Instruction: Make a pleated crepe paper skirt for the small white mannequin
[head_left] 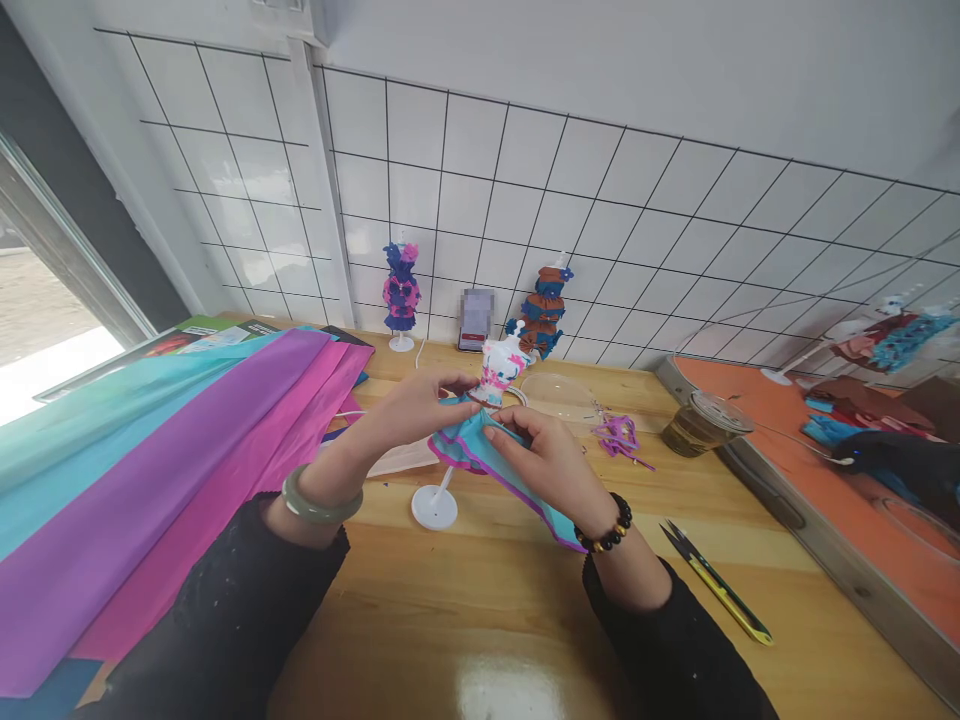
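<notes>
In front of me a small white dress form (501,370), with a pink and blue pattern on its bust, leans on its stand with a round white base (434,508). A light blue paper strip with a purple edge (474,440) wraps round its waist like a skirt, and its loose end trails to the lower right. My left hand (420,405) is closed at the waist, thumb pressing the strip against the form. Fingers of my right hand (541,455) pinch the same strip just right of the waist, gathering it.
Coloured paper sheets (172,450) lie at left. Yellow thread snips (716,582), a lidded cup (705,425) and purple scraps (619,435) are at right. Two dressed mini forms, one blue and pink (401,290), and a phone (475,318) stand by the tiled wall. An orange surface (817,490) adjoins.
</notes>
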